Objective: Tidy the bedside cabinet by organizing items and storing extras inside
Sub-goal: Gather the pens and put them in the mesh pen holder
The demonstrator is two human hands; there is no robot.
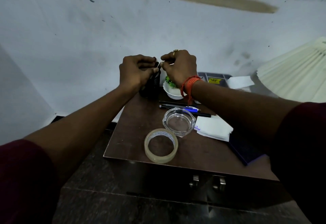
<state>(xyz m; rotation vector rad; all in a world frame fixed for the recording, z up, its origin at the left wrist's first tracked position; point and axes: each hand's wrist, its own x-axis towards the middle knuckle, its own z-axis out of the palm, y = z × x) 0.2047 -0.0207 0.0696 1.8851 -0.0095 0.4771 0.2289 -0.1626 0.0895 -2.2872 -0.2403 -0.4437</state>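
Observation:
A black mesh pen holder (153,82) stands at the far left corner of the brown bedside cabinet top (134,135). My left hand (134,72) grips its rim and side. My right hand (180,66) is over the holder's mouth, its fingers pinched on a small thing that I cannot make out. Behind my right wrist sits a small white pot with a green plant (172,89). Several pens (178,106) lie across the middle. A glass ashtray (179,121), a roll of clear tape (160,145) and folded white tissues (213,128) lie nearer to me.
A grey tray (214,78) with a yellow label and a white paper (240,81) sits at the back right. A pleated cream lampshade (296,72) fills the right side. A dark blue flat item (247,151) lies under my right forearm. Two metal handles (208,182) show on the cabinet front.

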